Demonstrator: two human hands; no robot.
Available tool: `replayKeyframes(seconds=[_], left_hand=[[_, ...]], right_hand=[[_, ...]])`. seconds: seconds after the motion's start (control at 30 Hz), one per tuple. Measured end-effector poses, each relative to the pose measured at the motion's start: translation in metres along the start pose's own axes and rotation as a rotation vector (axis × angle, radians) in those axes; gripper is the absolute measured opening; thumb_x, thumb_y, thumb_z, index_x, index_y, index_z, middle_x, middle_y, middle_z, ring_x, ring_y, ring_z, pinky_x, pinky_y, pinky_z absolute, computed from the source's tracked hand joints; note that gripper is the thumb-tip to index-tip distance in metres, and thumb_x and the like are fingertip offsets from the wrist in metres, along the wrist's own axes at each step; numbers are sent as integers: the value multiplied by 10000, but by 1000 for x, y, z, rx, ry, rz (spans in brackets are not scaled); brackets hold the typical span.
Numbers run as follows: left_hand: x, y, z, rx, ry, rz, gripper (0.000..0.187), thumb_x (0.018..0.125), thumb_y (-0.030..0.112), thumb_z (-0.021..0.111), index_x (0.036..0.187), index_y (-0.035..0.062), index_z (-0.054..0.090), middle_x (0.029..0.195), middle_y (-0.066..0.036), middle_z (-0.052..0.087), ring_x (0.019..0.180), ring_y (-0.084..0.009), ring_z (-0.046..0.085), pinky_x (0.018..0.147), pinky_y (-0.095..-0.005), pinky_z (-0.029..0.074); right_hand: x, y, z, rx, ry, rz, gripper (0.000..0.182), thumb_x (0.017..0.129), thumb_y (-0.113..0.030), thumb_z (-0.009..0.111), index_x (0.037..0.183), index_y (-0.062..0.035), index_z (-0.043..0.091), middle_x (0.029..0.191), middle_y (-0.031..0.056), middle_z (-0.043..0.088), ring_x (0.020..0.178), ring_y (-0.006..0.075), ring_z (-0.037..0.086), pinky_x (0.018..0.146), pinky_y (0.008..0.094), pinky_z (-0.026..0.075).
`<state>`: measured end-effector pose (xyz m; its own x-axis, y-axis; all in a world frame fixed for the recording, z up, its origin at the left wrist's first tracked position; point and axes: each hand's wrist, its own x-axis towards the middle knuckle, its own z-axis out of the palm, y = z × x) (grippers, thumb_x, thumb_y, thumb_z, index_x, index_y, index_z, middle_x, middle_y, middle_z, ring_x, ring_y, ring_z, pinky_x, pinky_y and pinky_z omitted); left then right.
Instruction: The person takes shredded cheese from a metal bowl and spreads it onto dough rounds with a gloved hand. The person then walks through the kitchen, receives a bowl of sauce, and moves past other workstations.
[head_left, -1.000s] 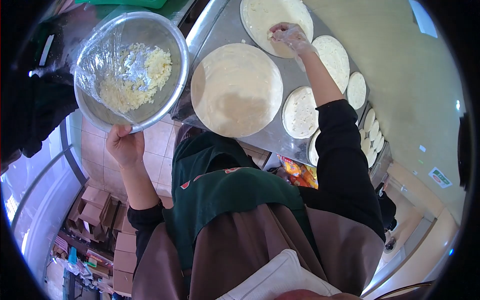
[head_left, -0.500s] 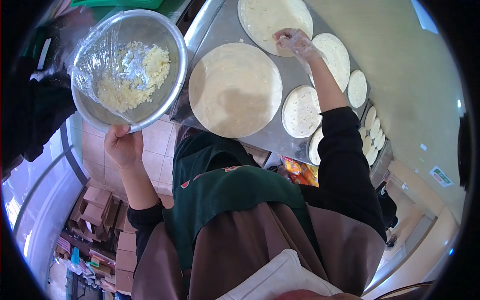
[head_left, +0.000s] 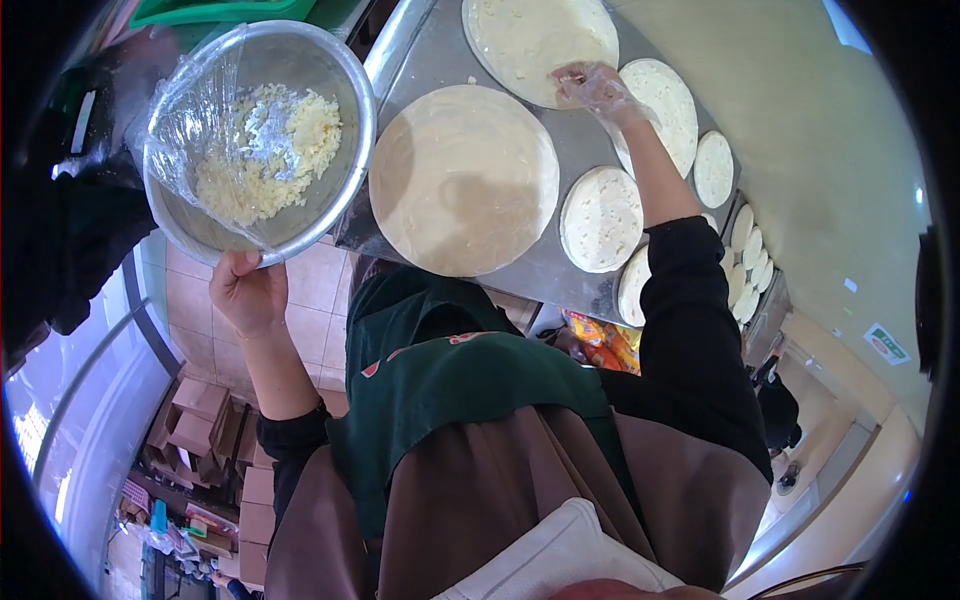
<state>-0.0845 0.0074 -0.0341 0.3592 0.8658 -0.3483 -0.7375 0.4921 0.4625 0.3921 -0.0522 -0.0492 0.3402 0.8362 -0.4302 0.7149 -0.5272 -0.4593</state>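
My left hand [head_left: 250,292] is closed on the near rim of a metal bowl [head_left: 362,150], thumb on top. Crumbled pale cheese [head_left: 300,140] lies in the bowl, partly under clear plastic wrap [head_left: 185,130]. In a clear plastic glove, my right hand [head_left: 600,92] hangs over the lower right part of a large dough round [head_left: 535,40]. Its fingers are bunched, and what they hold, if anything, is too small to name. A second large round [head_left: 465,180] with a smooth surface lies nearer me. To its right, a smaller round [head_left: 601,220] carries pale bits.
More dough rounds [head_left: 662,112] spread right along the metal table [head_left: 420,60]. A green tray [head_left: 215,10] is at the top left, above a dark-clothed person's sleeve [head_left: 95,220]. Cardboard boxes [head_left: 200,400] stand at the lower left, and bright packets [head_left: 605,345] below the table.
My right hand has shifted slightly down over the large round. The table and rounds appear a little further left in view. My left hand keeps its hold on the bowl.
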Motion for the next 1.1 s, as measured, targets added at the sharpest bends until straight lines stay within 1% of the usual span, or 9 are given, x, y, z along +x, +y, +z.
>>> replayKeyframes(seconds=[0.07,0.3,0.37,0.57,0.7,0.77,0.87,0.97,1.1], left_hand=[[0,-1,5,5,20,19,490,624,-38,429,1110,-94,405,1092,-149,503,1030,-249,490,913,-366,393],[0,-4,6,-12,-37,17,459,638,-42,419,1093,-100,418,1077,-148,509,1027,-245,493,895,-371,409],[0,-4,10,56,37,24,443,641,-42,415,1081,-96,429,1063,-144,514,1019,-241,496,892,-373,410],[1,-5,13,31,23,-1,428,638,-33,406,1060,-98,443,1049,-138,520,990,-231,510,884,-367,413],[0,-8,24,65,75,20,424,634,-29,405,1050,-100,449,1032,-135,529,976,-227,516,883,-366,413],[1,-8,20,55,27,13,394,630,-28,407,1012,-101,472,1020,-134,535,971,-225,516,884,-363,410],[2,-8,13,0,-88,-7,345,630,-26,410,956,-100,497,1003,-131,540,962,-220,518,880,-357,413],[2,-11,27,124,177,36,339,665,2,407,993,-33,483,848,-89,544,831,-188,537,867,-408,425],[4,-10,18,88,75,12,333,666,3,407,988,-30,486,785,-72,539,795,-177,539,858,-406,432]], right_hand=[[-1,-4,1,176,-1,111,233,774,-160,507,938,-34,613,691,36,608,617,90,553,636,214,449],[3,45,-5,143,37,200,201,778,-135,545,887,27,591,667,48,584,585,96,531,571,232,433],[6,73,-1,591,66,97,184,783,-117,569,849,55,570,685,71,565,591,113,522,567,241,423],[-2,70,4,964,99,91,196,750,-96,625,861,43,542,718,89,561,618,143,535,585,271,440],[8,87,3,819,-12,186,224,750,-90,625,898,46,527,751,97,573,641,160,552,617,281,463],[-3,68,0,986,-43,245,227,754,-104,623,901,40,529,780,101,585,673,161,572,659,271,482],[-8,50,1,831,53,371,258,748,-122,633,920,42,532,804,106,591,702,167,589,693,272,494],[-1,82,11,918,54,210,273,740,-115,639,933,46,533,815,110,595,705,177,598,683,279,502],[-9,62,6,773,167,235,174,714,-30,615,837,79,560,716,121,586,617,161,586,574,252,504]])
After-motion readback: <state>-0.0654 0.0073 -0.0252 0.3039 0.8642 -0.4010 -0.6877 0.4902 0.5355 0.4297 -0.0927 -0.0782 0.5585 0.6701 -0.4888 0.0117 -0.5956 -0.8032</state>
